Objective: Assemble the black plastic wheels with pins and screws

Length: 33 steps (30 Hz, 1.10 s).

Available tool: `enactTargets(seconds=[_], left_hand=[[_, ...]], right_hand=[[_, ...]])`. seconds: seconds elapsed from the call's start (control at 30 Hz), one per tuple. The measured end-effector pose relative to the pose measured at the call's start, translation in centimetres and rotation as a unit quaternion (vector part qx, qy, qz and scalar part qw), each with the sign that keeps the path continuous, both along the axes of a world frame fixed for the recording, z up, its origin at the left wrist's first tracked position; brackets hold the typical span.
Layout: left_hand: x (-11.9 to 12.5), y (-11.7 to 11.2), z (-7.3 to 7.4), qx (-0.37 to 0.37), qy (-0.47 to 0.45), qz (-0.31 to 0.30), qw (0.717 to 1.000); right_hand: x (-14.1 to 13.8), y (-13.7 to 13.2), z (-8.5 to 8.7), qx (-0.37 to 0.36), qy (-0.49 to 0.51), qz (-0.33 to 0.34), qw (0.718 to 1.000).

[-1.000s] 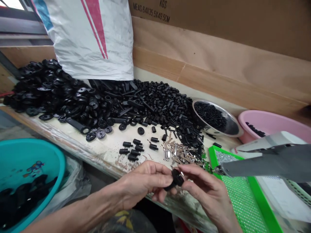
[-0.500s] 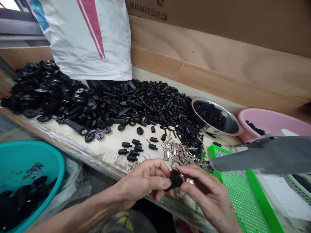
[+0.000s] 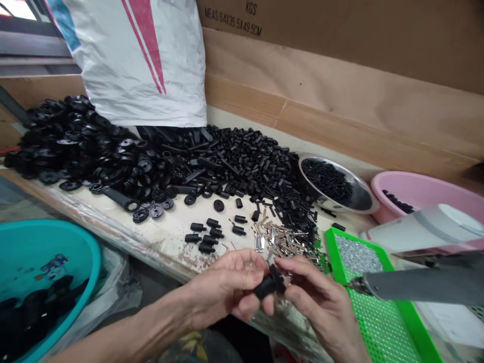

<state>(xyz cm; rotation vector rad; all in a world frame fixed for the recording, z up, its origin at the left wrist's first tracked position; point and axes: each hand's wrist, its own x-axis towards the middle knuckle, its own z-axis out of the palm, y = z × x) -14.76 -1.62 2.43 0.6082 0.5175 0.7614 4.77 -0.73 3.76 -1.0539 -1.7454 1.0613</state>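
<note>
My left hand (image 3: 227, 290) and my right hand (image 3: 321, 302) meet at the table's near edge, both pinching one small black plastic part (image 3: 269, 285) between fingertips. The left thumb presses its left end; the right fingers grip its right end. Just beyond lie shiny metal clips (image 3: 282, 242) and a few short black pegs (image 3: 207, 234). A grey power screwdriver (image 3: 423, 285) hangs at the right, its tip close to my right hand.
Heaps of black wheels (image 3: 86, 146) and black sleeves (image 3: 249, 161) cover the table. A steel bowl (image 3: 361, 199), a pink basin (image 3: 427, 191), a green tray (image 3: 381, 317) of screws and a teal basin (image 3: 53, 252) surround me. A white sack (image 3: 139, 60) stands behind.
The black part has been turned between my fingers and now lies more lengthwise. The grey screwdriver has swung lower and to the right.
</note>
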Motion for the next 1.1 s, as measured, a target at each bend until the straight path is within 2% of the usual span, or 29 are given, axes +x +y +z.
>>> enactTargets(seconds=[0.07, 0.13, 0.2, 0.3, 0.43, 0.6, 0.7, 0.8, 0.9, 1.1], left_hand=[[0.0, 0.1, 0.0, -0.007, -0.002, -0.009, 1.0], [0.1, 0.1, 0.2, 0.034, 0.073, 0.051, 0.995], [0.2, -0.1, 0.4, 0.093, 0.169, 0.108, 0.975], [0.3, -0.2, 0.6, 0.137, 0.236, 0.13, 0.953], [0.0, 0.2, 0.3, 0.091, 0.17, 0.104, 0.976], [-0.1, 0.6, -0.2, -0.001, 0.058, 0.033, 0.998], [0.0, 0.3, -0.1, 0.01, 0.077, 0.058, 0.995], [0.1, 0.1, 0.2, 0.035, 0.109, 0.087, 0.99], [0.0, 0.2, 0.2, 0.033, 0.122, 0.085, 0.988], [-0.3, 0.4, -1.3, -0.033, -0.056, -0.029, 0.997]], right_hand=[[0.1, 0.2, -0.2, -0.006, 0.01, 0.0, 1.0], [0.2, 0.2, -0.4, 0.002, -0.002, -0.01, 1.0], [0.1, 0.2, -0.5, 0.017, -0.026, -0.016, 0.999], [-0.1, 0.0, -0.5, 0.034, -0.054, -0.02, 0.998], [-0.2, 0.0, -0.6, 0.046, -0.053, -0.037, 0.997], [0.2, 0.1, -0.3, 0.059, -0.05, 0.006, 0.997], [0.5, 0.0, -0.5, 0.044, -0.058, -0.009, 0.997], [0.6, -0.1, -1.0, 0.009, -0.019, -0.041, 0.999], [0.4, -0.3, -1.3, -0.012, 0.018, -0.034, 0.999], [-0.7, -0.8, -0.8, -0.096, 0.102, -0.058, 0.988]])
